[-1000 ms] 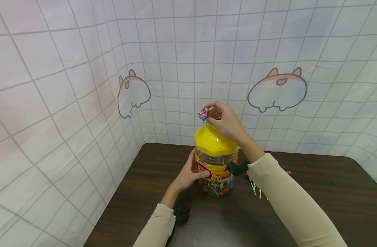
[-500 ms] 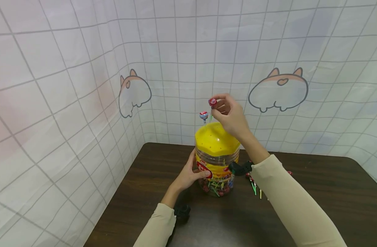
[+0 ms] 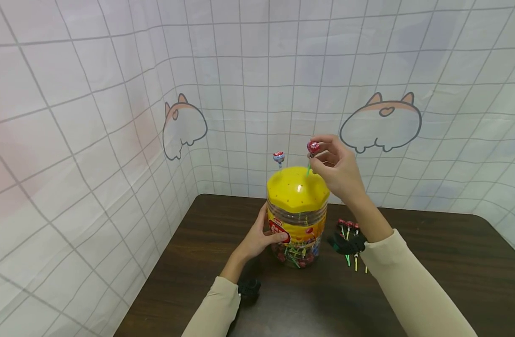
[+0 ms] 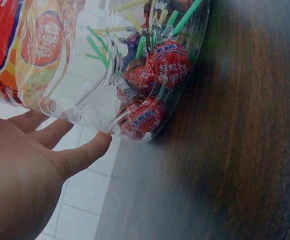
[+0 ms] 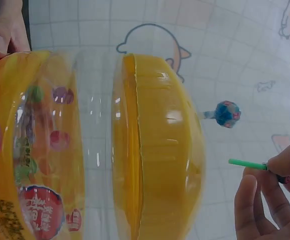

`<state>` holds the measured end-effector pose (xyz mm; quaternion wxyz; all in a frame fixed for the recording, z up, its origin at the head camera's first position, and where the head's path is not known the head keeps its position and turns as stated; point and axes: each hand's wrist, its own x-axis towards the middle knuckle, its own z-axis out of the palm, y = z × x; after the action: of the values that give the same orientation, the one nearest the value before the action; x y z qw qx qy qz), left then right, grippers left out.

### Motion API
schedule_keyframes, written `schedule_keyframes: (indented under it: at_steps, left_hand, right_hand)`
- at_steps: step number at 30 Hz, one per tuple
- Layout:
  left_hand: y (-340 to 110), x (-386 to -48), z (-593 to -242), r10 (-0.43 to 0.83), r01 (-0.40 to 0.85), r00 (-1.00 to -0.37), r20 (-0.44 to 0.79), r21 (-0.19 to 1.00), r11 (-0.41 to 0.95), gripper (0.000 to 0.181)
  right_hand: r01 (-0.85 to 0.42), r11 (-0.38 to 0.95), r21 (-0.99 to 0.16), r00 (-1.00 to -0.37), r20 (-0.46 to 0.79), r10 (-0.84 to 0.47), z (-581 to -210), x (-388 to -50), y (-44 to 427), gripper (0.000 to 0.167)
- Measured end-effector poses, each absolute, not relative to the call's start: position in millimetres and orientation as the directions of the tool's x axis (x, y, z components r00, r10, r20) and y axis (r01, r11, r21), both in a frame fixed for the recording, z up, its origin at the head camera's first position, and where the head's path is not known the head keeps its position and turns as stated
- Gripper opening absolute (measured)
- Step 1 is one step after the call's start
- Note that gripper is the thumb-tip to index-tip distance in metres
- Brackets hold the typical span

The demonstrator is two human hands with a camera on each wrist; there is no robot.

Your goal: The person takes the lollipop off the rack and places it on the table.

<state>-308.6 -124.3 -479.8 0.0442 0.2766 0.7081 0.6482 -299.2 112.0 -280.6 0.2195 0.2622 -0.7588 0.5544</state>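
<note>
A clear plastic jar (image 3: 297, 255) with a yellow lid (image 3: 297, 189) stands upright on the table. Lollipops with red wrappers (image 4: 171, 65) fill its lower part. My left hand (image 3: 255, 241) grips the jar's left side, thumb across the label. Just above the right part of the lid, my right hand (image 3: 341, 168) pinches a red-wrapped lollipop (image 3: 313, 147), head up. Its green stick (image 5: 247, 164) points down, its tip apart from the lid in the right wrist view. A blue-and-red lollipop (image 3: 278, 157) stands upright in the lid's far left part. Small holes dot the lid.
Several red-wrapped lollipops (image 3: 348, 227) lie on the dark wooden table (image 3: 190, 262) right of the jar, partly hidden by the right wrist's black camera (image 3: 348, 243). A white gridded cloth (image 3: 249, 117) hangs behind and to the left.
My right hand has lifted the red lollipop away from beside the blue one and carried it rightward across the lid. My left hand keeps its place on the jar.
</note>
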Motion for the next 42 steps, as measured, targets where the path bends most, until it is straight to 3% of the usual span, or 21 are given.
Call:
schedule_keyframes:
  at_steps: [14, 27, 42]
  left_hand:
    - [-124.1, -308.2, -479.5, 0.447, 0.348, -0.839, 0.311, 0.938, 0.0, 0.101]
    - [-123.8, -307.5, -478.2, 0.445, 0.339, -0.841, 0.308, 0.941, -0.01, 0.1]
    - [-123.9, -309.8, -481.2, 0.448, 0.344, -0.838, 0.312, 0.939, -0.011, 0.102]
  right_hand:
    - [-0.6, 0.203, -0.773, -0.8, 0.579, -0.157, -308.6, -275.0, 144.8, 0.038]
    - [-0.508, 0.27, -0.818, -0.861, 0.497, -0.113, -348.1, -265.4, 187.2, 0.038]
    - [-0.377, 0.379, -0.845, -0.922, 0.383, -0.062, -422.0, -256.5, 252.9, 0.04]
